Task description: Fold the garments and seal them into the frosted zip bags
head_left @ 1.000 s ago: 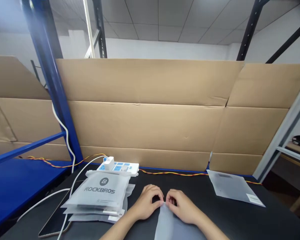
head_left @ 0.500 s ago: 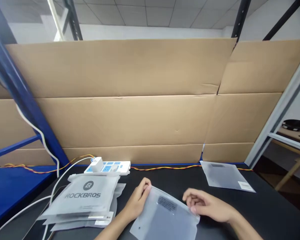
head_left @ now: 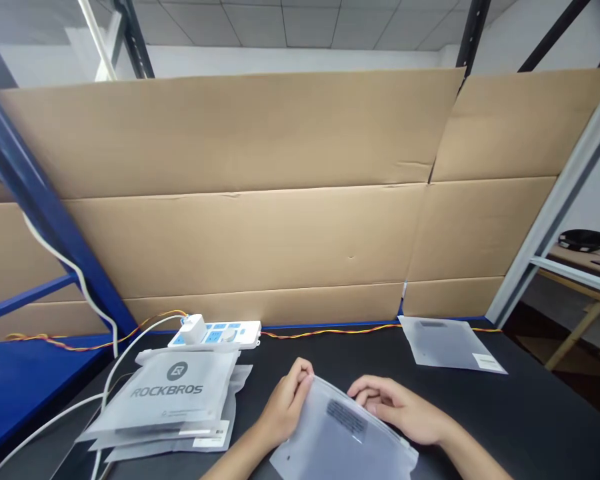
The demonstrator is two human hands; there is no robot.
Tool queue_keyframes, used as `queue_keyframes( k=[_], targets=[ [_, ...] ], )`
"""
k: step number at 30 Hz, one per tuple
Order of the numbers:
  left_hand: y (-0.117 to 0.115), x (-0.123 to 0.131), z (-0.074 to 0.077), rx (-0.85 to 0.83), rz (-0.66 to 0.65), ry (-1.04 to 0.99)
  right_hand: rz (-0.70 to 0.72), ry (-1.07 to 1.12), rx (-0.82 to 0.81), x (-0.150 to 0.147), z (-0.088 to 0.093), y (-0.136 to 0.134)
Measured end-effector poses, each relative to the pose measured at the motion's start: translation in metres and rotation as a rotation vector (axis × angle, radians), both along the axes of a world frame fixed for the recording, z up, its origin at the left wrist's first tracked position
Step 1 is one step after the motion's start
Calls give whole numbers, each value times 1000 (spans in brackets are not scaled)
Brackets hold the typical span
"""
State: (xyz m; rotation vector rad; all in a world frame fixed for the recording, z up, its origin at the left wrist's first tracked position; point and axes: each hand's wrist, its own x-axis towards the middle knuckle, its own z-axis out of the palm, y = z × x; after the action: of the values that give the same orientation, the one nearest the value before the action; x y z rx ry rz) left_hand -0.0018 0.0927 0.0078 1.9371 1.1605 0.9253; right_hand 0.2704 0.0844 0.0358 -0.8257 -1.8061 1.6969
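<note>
A frosted plastic zip bag (head_left: 343, 427) with a dark printed patch lies in front of me, partly raised off the black tabletop (head_left: 530, 400). My left hand (head_left: 285, 403) pinches its upper left corner. My right hand (head_left: 393, 403) curls its fingers over the bag's top edge, and the thumb is hidden. To the left of my hands lies a stack of white ROCKBROS packaging bags (head_left: 173, 387). Another flat frosted bag (head_left: 445, 343) with a white label rests at the back right of the table.
A white power strip (head_left: 214, 335) with a plugged-in adapter sits behind the stack. A red-and-yellow twisted wire (head_left: 330, 331) runs along the back edge, and white cables (head_left: 107, 380) cross the left side. Cardboard sheets (head_left: 230, 193) and a blue shelf frame (head_left: 45, 227) stand behind.
My hands have moved apart from a close pinch at the bag's narrow end. The bag now lies wider under them, its printed patch showing, and the view has tilted downward.
</note>
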Motion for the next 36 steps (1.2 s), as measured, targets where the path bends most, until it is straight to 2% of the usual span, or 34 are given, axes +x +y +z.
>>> queue_keyframes(
  k=[6,12,15,20,24,26,30,33,36],
  targets=[
    [-1,1,3,10,-5,16,10,-11,25,3,-4,0],
    [-1,1,3,37,9,15,-71,-45,132,-7,-3,-4],
    [-2,2,3,42,18,30,-94,-87,243,-14,-1,-8],
    [-7,5,6,94,-19,126,-34,-293,423,-28,-9,-15],
    [-12,8,8,122,-40,193,46,-302,439,-39,-23,-17],
    [-13,9,8,126,-46,224,-51,-304,371,-40,-27,-13],
    [-11,9,3,125,-42,270,-356,-288,228,-24,-31,5],
    [-8,7,-2,134,31,315,-539,-248,227,2,-36,23],
    [-8,5,1,244,129,398,-709,-221,260,27,-41,38]
  ],
)
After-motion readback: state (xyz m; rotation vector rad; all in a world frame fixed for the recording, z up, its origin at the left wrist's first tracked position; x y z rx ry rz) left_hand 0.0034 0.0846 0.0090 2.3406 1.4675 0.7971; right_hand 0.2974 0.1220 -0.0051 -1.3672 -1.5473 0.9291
